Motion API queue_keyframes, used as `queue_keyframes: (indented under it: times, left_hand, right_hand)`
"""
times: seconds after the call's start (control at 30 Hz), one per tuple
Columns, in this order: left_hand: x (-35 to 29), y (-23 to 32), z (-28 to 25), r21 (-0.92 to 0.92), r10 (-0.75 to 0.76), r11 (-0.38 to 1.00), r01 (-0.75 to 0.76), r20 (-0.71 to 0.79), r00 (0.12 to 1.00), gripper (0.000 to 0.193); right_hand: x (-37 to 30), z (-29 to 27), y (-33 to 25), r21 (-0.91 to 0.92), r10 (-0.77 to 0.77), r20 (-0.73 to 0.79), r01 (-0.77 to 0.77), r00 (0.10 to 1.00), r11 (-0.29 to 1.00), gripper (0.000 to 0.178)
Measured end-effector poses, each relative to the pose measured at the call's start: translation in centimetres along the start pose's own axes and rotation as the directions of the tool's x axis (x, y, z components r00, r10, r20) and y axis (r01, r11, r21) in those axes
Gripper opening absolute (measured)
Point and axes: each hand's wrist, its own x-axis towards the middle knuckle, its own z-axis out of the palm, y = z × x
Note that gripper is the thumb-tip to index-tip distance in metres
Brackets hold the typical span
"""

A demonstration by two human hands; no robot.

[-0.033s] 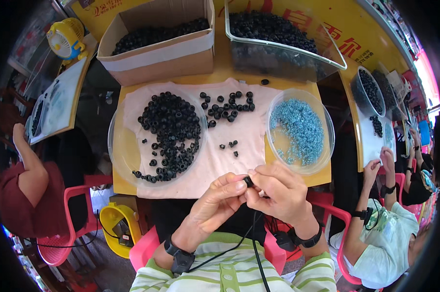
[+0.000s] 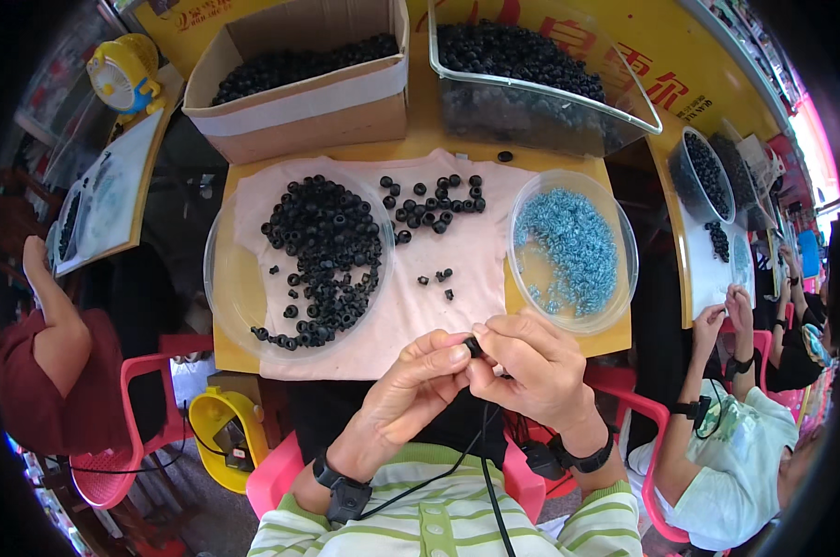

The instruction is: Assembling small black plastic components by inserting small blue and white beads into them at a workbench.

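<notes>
Just past the near edge of the table, my left hand [image 2: 418, 376] and my right hand [image 2: 531, 357] meet around a small black plastic piece [image 2: 473, 346]. Thumb and fingertips of both hands pinch it and hide most of its shape. Beyond my left hand, a heap of black round and smaller black parts [image 2: 322, 223] lies in a shallow clear round tray [image 2: 209, 265]. Several loose black round pieces [image 2: 438, 220] sit on the pale pink cloth [image 2: 471, 255]. A second clear round tray [image 2: 635, 255], past my right hand, holds tiny translucent blue pieces [image 2: 573, 251].
At the back stand a cardboard box [image 2: 299, 116] and a clear plastic bin [image 2: 522, 116], both with many black parts. Other people sit left and right at tables, one person's hands [image 2: 724, 316] raised. A yellow bucket [image 2: 217, 436] stands on the floor; dark cables [image 2: 487, 464] hang before me.
</notes>
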Motion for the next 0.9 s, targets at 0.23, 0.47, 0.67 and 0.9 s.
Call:
queue_keyframes:
  times: [0.23, 0.47, 0.67, 0.9]
  left_hand:
    - [0.7, 0.9, 0.8, 0.109, 0.057, 0.992, -0.059, 0.027, 0.998, 0.002]
    - [1.2, 4.1, 2.6, 0.81, 0.579, 0.352, -0.469, 0.205, 0.789, 0.016]
    - [4.9, 6.3, 3.6, 0.699, 0.585, -0.705, -0.12, 0.669, 0.459, 0.014]
    - [8.1, 5.5, 3.3, 0.63, 0.519, -0.776, 0.015, 0.625, 0.583, 0.016]
  right_hand:
    - [1.2, 0.1, 0.1, -0.119, -0.013, 0.056, 0.019, 0.998, 0.993, 0.024]
    - [7.2, -4.8, 3.3, -0.205, 0.313, -0.034, -0.314, 0.949, 0.927, 0.024]
    - [11.9, -9.4, 12.8, -0.43, 0.28, -0.39, -0.443, 0.877, 0.787, 0.024]
    - [12.0, -9.6, 13.3, -0.562, 0.366, -0.284, -0.463, 0.886, 0.685, 0.03]
